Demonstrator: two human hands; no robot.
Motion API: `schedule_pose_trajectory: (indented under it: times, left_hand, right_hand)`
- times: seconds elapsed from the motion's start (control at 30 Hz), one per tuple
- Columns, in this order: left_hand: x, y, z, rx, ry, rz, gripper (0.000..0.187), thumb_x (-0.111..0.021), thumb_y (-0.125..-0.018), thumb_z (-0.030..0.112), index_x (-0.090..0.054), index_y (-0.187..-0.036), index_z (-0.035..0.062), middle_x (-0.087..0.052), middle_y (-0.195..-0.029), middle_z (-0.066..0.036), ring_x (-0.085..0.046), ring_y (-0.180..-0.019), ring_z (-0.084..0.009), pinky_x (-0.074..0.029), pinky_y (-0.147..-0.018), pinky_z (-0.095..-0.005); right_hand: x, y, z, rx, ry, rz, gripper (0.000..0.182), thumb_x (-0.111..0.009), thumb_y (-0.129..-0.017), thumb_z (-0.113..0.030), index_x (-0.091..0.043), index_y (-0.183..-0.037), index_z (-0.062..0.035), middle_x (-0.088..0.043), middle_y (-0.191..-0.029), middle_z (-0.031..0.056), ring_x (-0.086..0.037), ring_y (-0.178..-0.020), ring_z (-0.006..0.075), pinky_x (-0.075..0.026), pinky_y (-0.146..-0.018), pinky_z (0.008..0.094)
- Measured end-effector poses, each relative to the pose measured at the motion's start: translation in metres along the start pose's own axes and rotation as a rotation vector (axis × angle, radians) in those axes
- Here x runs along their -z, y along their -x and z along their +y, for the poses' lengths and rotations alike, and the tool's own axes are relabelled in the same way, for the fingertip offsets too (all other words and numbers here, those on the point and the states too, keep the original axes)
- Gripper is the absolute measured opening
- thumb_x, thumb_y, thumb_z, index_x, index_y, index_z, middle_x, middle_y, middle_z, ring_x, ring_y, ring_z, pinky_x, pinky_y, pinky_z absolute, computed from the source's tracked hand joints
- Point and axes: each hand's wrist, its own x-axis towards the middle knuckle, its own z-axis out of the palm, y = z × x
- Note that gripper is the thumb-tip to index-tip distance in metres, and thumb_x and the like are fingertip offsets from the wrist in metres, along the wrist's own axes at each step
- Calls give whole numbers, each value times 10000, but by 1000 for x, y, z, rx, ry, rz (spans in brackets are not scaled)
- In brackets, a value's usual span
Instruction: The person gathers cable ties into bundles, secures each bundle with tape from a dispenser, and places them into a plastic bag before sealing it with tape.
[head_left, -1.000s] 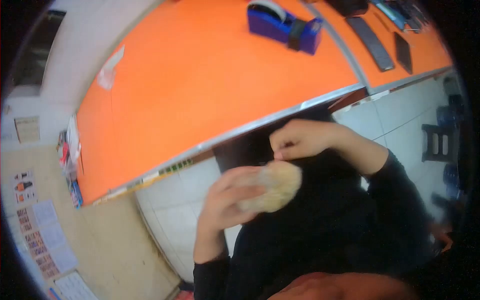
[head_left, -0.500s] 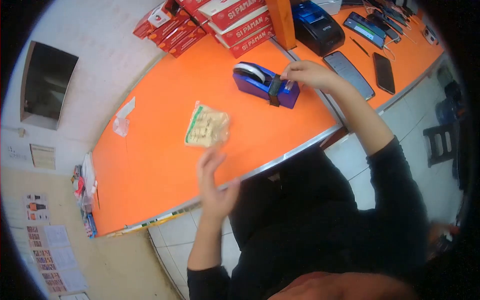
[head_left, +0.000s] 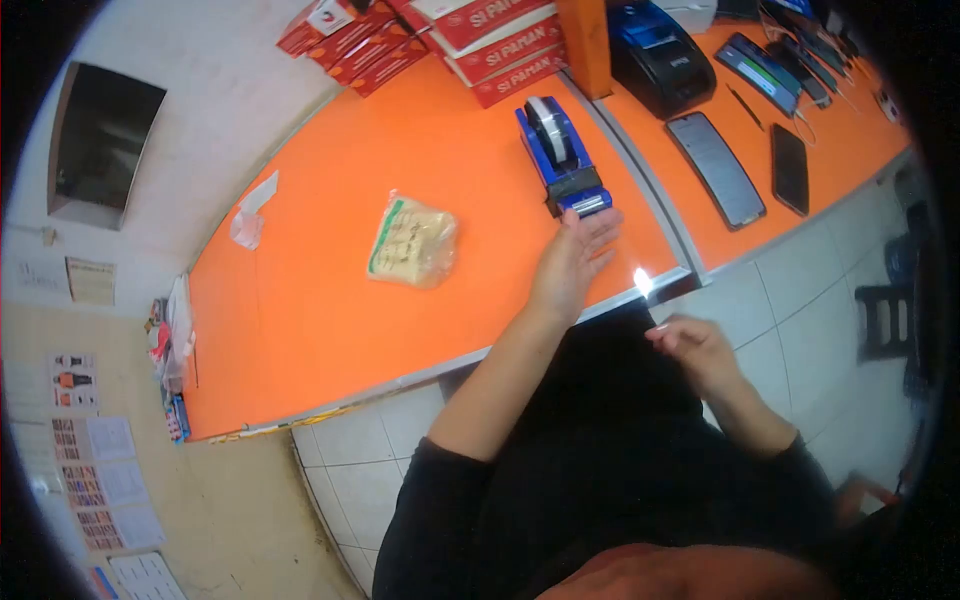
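A blue tape dispenser (head_left: pixel 558 150) with a large roll of tape stands on the orange counter, its cutting end towards me. My left hand (head_left: pixel 575 260) is open at that end, fingers stretched out and fingertips close to or touching it. Beyond the counter's front edge, my right hand (head_left: pixel 700 350) is closed in a pinch. A bright glint (head_left: pixel 643 282) between the dispenser and my right fingertips looks like a strip of clear tape, mostly too transparent to trace. To the left, a clear plastic bag (head_left: pixel 412 243) with pale yellow contents and a green stripe lies on the counter.
Red and white boxes (head_left: pixel 505 50) are stacked at the back beside an orange post (head_left: pixel 583 45). On the right are a black printer (head_left: pixel 660 60), several phones, one being a black phone (head_left: pixel 790 168), and a pen (head_left: pixel 745 106). Crumpled paper (head_left: pixel 247 228) lies at the far left.
My right hand has drawn back from the dispenser towards me, past the counter edge. The dispenser has turned its cutting end towards me. My left hand has moved right, from near the bag to the dispenser.
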Motion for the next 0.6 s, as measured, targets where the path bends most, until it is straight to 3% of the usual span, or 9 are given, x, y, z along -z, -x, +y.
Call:
schedule_pose_trajectory:
  times: [0.1, 0.33, 0.43, 0.5, 0.53, 0.6]
  left_hand:
    - [-4, -1, -6, -25, -205, -9, 551, -327, -939, 465, -534, -1159, 4, -552, -1165, -132, -483, -1103, -213, -337, -958, -355]
    - [-12, -11, -17, -117, -296, 38, 336, -499, -907, 255, -574, -1097, -12, -600, -1096, -121, -537, -1049, -180, -398, -892, -326]
    - [-15, -19, -21, -166, -471, 129, 274, -544, -881, 201, -618, -1009, -30, -646, -984, -104, -598, -910, -158, -448, -797, -288]
    - [-17, -21, -21, -291, -736, 211, 216, -578, -852, 170, -652, -925, -18, -672, -852, -92, -621, -761, -141, -473, -701, -267]
    - [-16, -19, -20, -251, -872, 229, 163, -587, -825, 133, -670, -895, 10, -674, -792, -90, -622, -698, -140, -478, -662, -270]
    - [-16, -18, -20, -265, -969, 238, 155, -586, -815, 121, -673, -895, 20, -674, -806, -93, -624, -711, -147, -477, -670, -270]
  right_hand:
    - [-2, 14, 9, 1, -50, -74, 211, -562, -881, -150, -634, -1011, 0, -599, -878, 43, -531, -790, 92, -424, -724, 223]
    - [-5, 15, 12, -6, -36, -141, 208, -569, -878, -144, -629, -1013, 3, -609, -868, 41, -528, -731, 90, -436, -676, 224]
    - [-5, 11, 15, -44, 35, -123, 208, -575, -874, -142, -625, -1012, 6, -609, -834, 34, -520, -720, 84, -437, -672, 224]
    - [-7, 8, 25, -25, -92, 54, 205, -578, -871, -139, -624, -1000, 13, -604, -805, 30, -509, -701, 77, -431, -658, 220]
    - [-4, 7, 32, -25, -68, 42, 199, -574, -872, -141, -625, -983, 17, -603, -802, 29, -500, -685, 73, -424, -641, 215]
    - [-4, 8, 35, -83, -46, 46, 206, -579, -869, -156, -628, -968, 18, -599, -790, 28, -498, -678, 74, -420, -635, 215]
